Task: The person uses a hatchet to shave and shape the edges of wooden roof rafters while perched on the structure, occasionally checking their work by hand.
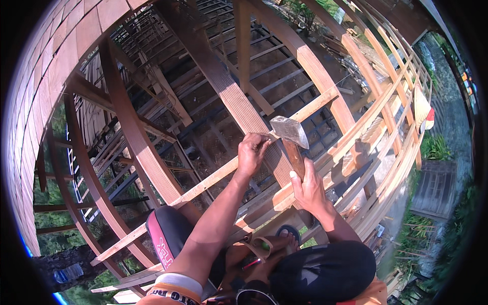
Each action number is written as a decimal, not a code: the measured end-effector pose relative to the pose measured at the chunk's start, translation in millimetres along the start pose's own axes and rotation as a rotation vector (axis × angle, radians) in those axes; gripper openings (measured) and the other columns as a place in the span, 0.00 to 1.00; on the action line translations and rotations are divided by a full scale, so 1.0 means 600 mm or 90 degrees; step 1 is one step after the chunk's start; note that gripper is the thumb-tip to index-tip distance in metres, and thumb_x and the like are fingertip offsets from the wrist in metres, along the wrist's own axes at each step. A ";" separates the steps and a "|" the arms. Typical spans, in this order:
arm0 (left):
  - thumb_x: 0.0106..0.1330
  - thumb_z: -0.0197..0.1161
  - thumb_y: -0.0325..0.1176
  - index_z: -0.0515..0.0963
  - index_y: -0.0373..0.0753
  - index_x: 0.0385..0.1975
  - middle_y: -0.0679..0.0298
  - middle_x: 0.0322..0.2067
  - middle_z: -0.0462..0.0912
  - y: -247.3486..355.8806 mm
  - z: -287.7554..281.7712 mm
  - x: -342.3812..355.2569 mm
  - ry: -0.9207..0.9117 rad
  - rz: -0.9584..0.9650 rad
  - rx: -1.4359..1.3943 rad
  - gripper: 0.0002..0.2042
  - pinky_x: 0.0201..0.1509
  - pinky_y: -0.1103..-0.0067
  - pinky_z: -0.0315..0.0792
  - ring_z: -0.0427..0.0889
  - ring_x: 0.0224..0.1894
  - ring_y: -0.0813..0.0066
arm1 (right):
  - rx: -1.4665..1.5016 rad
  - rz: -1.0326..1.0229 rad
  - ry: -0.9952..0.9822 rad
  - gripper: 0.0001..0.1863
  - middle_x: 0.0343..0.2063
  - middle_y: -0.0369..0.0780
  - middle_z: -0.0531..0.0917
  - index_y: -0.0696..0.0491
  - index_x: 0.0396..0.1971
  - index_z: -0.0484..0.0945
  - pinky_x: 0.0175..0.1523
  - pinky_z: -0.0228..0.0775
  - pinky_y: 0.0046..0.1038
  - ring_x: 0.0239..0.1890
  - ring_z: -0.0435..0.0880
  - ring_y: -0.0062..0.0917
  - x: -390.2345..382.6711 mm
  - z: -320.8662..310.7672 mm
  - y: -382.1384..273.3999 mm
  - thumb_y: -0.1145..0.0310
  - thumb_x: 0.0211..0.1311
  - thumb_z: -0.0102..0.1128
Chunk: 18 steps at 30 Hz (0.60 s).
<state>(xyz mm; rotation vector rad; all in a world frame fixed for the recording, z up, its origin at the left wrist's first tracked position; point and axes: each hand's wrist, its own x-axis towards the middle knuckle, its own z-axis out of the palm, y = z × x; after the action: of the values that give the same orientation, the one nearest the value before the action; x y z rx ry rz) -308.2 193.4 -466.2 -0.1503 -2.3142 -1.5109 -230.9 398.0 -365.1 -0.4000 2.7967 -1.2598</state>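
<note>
My right hand (311,189) is wrapped round the wooden handle of a hammer (293,152), its metal head raised just right of my other hand. Fingers pinched together, my left hand (252,153) rests where a thin wooden batten (209,184) crosses a thick reddish rafter (235,102). Whatever is between those fingertips is too small or hidden to make out. The batten runs on past the hammer head to the upper right and over the neighbouring rafter (161,175) at lower left.
Wooden shingles (53,76) cover the roof at upper left. Below the open frame lies a lower level with beams and loose timber (162,84). Several battens (363,133) curve along the right. A bag with tools (251,248) hangs at my waist, above my sandalled foot (290,236).
</note>
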 end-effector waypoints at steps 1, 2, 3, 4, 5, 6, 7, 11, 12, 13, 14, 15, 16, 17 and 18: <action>0.60 0.76 0.25 0.86 0.34 0.36 0.56 0.34 0.88 -0.004 -0.001 0.001 0.007 0.011 -0.006 0.07 0.44 0.68 0.80 0.85 0.40 0.58 | 0.035 -0.023 0.033 0.29 0.44 0.61 0.82 0.69 0.65 0.65 0.54 0.77 0.49 0.47 0.84 0.59 -0.004 -0.008 -0.015 0.68 0.71 0.61; 0.60 0.75 0.25 0.86 0.34 0.36 0.56 0.36 0.89 -0.006 -0.001 0.002 0.000 0.006 0.005 0.07 0.44 0.68 0.80 0.85 0.40 0.59 | 0.099 -0.093 0.077 0.30 0.43 0.58 0.83 0.67 0.65 0.64 0.51 0.77 0.47 0.46 0.86 0.55 -0.007 -0.011 -0.015 0.69 0.70 0.62; 0.60 0.76 0.25 0.86 0.34 0.36 0.56 0.36 0.89 -0.007 -0.001 0.000 -0.001 -0.005 0.010 0.07 0.44 0.68 0.80 0.86 0.40 0.59 | 0.105 -0.139 0.101 0.30 0.42 0.57 0.83 0.66 0.66 0.62 0.49 0.78 0.47 0.43 0.86 0.54 -0.006 -0.008 -0.012 0.69 0.70 0.62; 0.59 0.76 0.25 0.86 0.34 0.36 0.56 0.36 0.89 -0.007 -0.002 -0.003 -0.002 -0.015 0.015 0.07 0.44 0.68 0.80 0.86 0.40 0.59 | 0.109 -0.184 0.121 0.31 0.41 0.56 0.84 0.64 0.67 0.61 0.46 0.79 0.47 0.41 0.87 0.53 -0.006 -0.005 -0.009 0.70 0.71 0.62; 0.59 0.76 0.25 0.86 0.34 0.36 0.57 0.36 0.89 -0.007 -0.002 -0.002 -0.003 -0.020 0.022 0.07 0.44 0.68 0.80 0.86 0.40 0.59 | 0.116 -0.182 0.125 0.30 0.39 0.58 0.84 0.64 0.66 0.61 0.44 0.78 0.49 0.39 0.87 0.56 -0.007 0.007 -0.002 0.69 0.71 0.62; 0.59 0.76 0.25 0.86 0.34 0.36 0.57 0.36 0.89 -0.008 0.000 0.000 -0.009 -0.026 0.031 0.07 0.45 0.68 0.80 0.86 0.40 0.59 | 0.054 -0.076 0.040 0.28 0.38 0.59 0.84 0.64 0.64 0.62 0.44 0.77 0.50 0.40 0.86 0.58 -0.005 0.020 0.015 0.68 0.72 0.61; 0.59 0.76 0.25 0.86 0.34 0.35 0.57 0.36 0.89 -0.008 0.002 0.000 -0.014 -0.032 0.040 0.07 0.45 0.67 0.80 0.86 0.40 0.59 | -0.008 0.031 -0.043 0.26 0.36 0.60 0.84 0.64 0.62 0.63 0.44 0.77 0.52 0.40 0.85 0.60 -0.002 0.038 0.039 0.68 0.72 0.61; 0.58 0.76 0.25 0.86 0.34 0.34 0.58 0.36 0.90 -0.002 0.005 -0.006 0.010 0.006 0.002 0.07 0.46 0.66 0.80 0.86 0.40 0.57 | -0.053 0.147 -0.122 0.21 0.33 0.65 0.82 0.63 0.56 0.65 0.44 0.72 0.57 0.41 0.82 0.66 -0.016 0.031 0.057 0.66 0.74 0.58; 0.56 0.77 0.25 0.84 0.34 0.39 0.57 0.39 0.88 -0.008 -0.001 0.001 -0.028 -0.016 0.014 0.11 0.50 0.65 0.79 0.84 0.44 0.55 | -0.046 0.127 -0.071 0.21 0.34 0.64 0.82 0.63 0.56 0.65 0.44 0.73 0.57 0.41 0.82 0.66 -0.019 0.035 0.057 0.66 0.74 0.59; 0.56 0.77 0.25 0.83 0.34 0.41 0.56 0.42 0.87 -0.010 -0.005 0.000 -0.015 -0.018 0.026 0.14 0.52 0.65 0.78 0.83 0.47 0.54 | -0.004 0.138 -0.065 0.21 0.34 0.63 0.82 0.63 0.56 0.65 0.44 0.72 0.57 0.42 0.81 0.66 -0.023 0.032 0.059 0.66 0.74 0.59; 0.55 0.78 0.25 0.82 0.34 0.43 0.55 0.45 0.85 -0.001 -0.011 -0.002 -0.007 -0.019 0.037 0.16 0.54 0.64 0.77 0.81 0.49 0.53 | 0.038 0.154 -0.056 0.21 0.34 0.63 0.82 0.63 0.56 0.65 0.44 0.72 0.57 0.42 0.81 0.67 -0.029 0.030 0.063 0.66 0.74 0.59; 0.54 0.78 0.25 0.81 0.34 0.45 0.55 0.47 0.84 0.009 -0.015 -0.001 -0.001 -0.016 0.046 0.18 0.56 0.64 0.76 0.80 0.51 0.53 | 0.080 0.170 -0.043 0.21 0.34 0.63 0.82 0.63 0.56 0.65 0.44 0.72 0.57 0.42 0.81 0.67 -0.036 0.028 0.073 0.66 0.74 0.59; 0.54 0.79 0.26 0.79 0.36 0.50 0.55 0.54 0.79 0.020 -0.025 -0.011 -0.021 -0.001 0.134 0.23 0.63 0.60 0.70 0.74 0.57 0.51 | 0.082 0.153 -0.016 0.20 0.32 0.58 0.83 0.62 0.56 0.66 0.43 0.74 0.52 0.39 0.84 0.60 -0.050 0.044 0.118 0.66 0.74 0.60; 0.53 0.79 0.29 0.79 0.39 0.51 0.56 0.54 0.78 0.036 -0.040 -0.028 -0.009 0.023 0.251 0.25 0.65 0.57 0.66 0.73 0.59 0.51 | 0.129 0.200 -0.024 0.19 0.31 0.55 0.83 0.62 0.55 0.66 0.41 0.75 0.49 0.36 0.85 0.54 -0.058 0.052 0.134 0.67 0.74 0.59; 0.53 0.80 0.32 0.79 0.39 0.52 0.56 0.53 0.78 0.047 -0.055 -0.047 0.005 0.001 0.295 0.26 0.65 0.57 0.66 0.73 0.59 0.51 | 0.175 0.248 -0.035 0.18 0.30 0.53 0.83 0.61 0.55 0.66 0.39 0.76 0.46 0.33 0.86 0.48 -0.064 0.060 0.145 0.67 0.75 0.59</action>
<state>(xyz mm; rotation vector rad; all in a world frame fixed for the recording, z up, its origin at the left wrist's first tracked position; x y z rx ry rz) -265.9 178.7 -440.2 -0.0218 -2.5808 -0.9346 -207.0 436.6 -455.9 0.1176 2.4406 -1.4721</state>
